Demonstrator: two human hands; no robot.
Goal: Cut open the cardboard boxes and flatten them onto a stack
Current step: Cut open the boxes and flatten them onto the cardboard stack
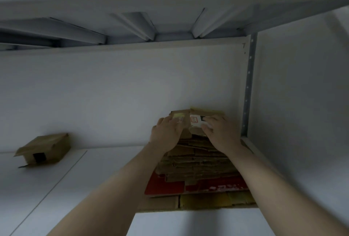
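- The left hand (166,135) lies palm down on the left part of the top flattened box (188,117). Its fingers are spread and nearly straight, so this grip is open and presses rather than clasps.
- The right hand (221,134) lies palm down on the right part of the same piece. Its fingers are slightly bent across a white label (195,121) with a red outline. They do not appear to curl round any edge, so this grip also reads as open, though the frame is soft there.
- The top flattened box sits directly under both palms, reaching a little beyond the fingertips toward the back wall. A strip of pale yellow tape (178,116) shows just beyond the left fingertips.
- Under it stands the stack (198,160) of flattened brown cardboard, rising between the two forearms. Low in the stack are a red printed sheet (166,186) and a yellowish one (217,201).
- The stack rests on the white shelf (94,188), in its back right corner, just beside a grey metal upright (249,84) with a row of holes.
- Well apart to the left, an unflattened box (44,150) sits on the same shelf with its flaps loose and a dark patch on its near side.
- Overhead runs the underside of an upper shelf (170,0) with angled braces.
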